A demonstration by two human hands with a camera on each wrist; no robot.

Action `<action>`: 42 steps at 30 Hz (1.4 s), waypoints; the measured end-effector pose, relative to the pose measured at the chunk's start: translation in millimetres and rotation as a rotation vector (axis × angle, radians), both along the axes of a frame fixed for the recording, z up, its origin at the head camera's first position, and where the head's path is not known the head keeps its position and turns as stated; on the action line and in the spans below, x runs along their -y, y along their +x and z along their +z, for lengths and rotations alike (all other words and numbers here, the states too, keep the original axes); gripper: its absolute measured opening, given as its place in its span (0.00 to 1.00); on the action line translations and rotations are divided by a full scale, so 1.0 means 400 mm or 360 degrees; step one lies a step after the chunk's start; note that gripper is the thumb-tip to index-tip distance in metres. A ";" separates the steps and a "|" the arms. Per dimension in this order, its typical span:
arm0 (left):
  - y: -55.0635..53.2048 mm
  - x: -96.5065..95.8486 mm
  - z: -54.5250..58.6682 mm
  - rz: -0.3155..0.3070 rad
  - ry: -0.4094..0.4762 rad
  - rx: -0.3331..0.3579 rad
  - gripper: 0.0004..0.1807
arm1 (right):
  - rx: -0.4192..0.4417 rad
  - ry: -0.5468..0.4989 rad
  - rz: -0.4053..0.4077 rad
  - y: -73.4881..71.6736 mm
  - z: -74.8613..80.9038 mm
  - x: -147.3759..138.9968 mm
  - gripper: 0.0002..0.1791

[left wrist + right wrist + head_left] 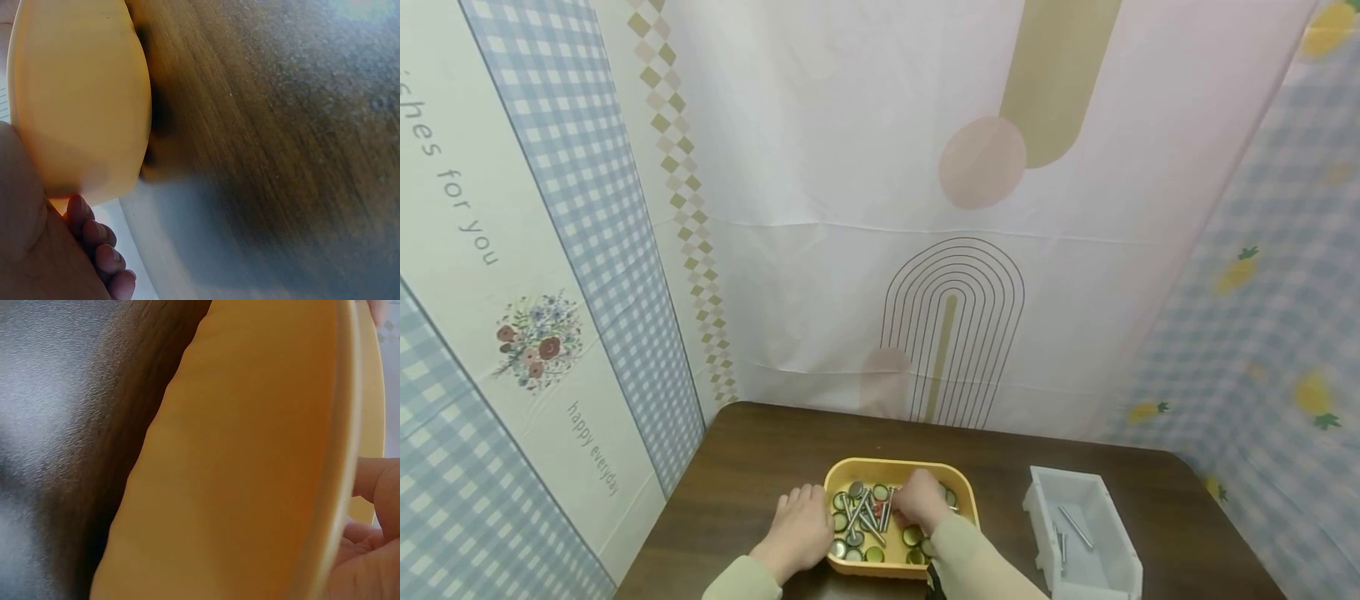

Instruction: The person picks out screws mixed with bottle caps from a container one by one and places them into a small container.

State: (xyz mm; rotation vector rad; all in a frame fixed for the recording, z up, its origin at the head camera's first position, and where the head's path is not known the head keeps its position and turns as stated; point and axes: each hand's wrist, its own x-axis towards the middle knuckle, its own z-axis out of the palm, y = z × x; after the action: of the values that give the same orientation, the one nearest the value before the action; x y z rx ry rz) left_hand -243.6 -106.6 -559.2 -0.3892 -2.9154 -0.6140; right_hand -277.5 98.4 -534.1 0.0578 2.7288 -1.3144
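A yellow plastic bin [895, 571] on the brown table holds several silver bolts [867, 518] and round metal bottle caps [874, 554]. My left hand [801, 525] lies along the bin's left side, its fingers extended forward. In the left wrist view, its fingertips [95, 234] are right at the corner of the yellow wall. My right hand [922, 500] reaches down inside the bin, beside the bolts and over the caps. Its fingertips are hidden in the head view; the right wrist view shows bent fingers behind the rim. I cannot tell whether they pinch anything.
A white plastic bin [1116, 533] stands to the right on the table [760, 450], with a few silver bolts [1077, 527] lying inside. Printed cloth [820, 317] hangs behind the table and on both sides.
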 end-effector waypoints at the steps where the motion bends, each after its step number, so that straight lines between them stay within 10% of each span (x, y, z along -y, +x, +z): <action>1: -0.001 0.000 -0.002 -0.0001 0.0006 0.0001 0.05 | -0.0037 0.0058 0.0005 -0.001 -0.002 0.003 0.18; 28: -0.011 0.008 -0.019 -0.0016 0.0003 -0.0019 0.05 | -0.0310 0.0723 0.0075 0.008 -0.020 0.041 0.07; 42: -0.009 0.006 -0.016 0.0006 -0.0012 -0.0036 0.05 | -0.0134 0.0283 0.0210 0.014 -0.005 -0.008 0.21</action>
State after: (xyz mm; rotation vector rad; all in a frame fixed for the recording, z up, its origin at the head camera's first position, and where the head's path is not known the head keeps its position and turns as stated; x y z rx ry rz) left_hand -247.3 -109.0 -565.6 -0.3890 -2.8968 -0.5946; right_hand -272.0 101.6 -536.1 -0.1632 2.8570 -1.0619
